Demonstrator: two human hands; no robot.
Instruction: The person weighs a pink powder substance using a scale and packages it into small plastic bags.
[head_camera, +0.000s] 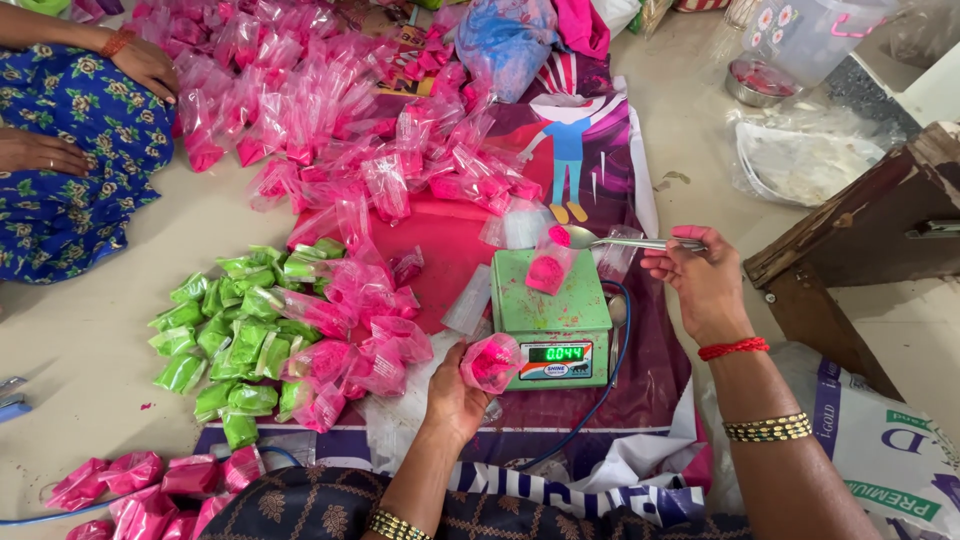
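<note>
Now left hand grips pink packet; right hand apparently holds spoon.

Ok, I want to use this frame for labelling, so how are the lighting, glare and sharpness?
Head view: soft, even light with only faint shadows; the clear packets in the pink packet pile give small glints; the scale, the left hand with its pink packet and the right hand with the spoon look sharp; slight wide-angle stretch at the edges.
</note>
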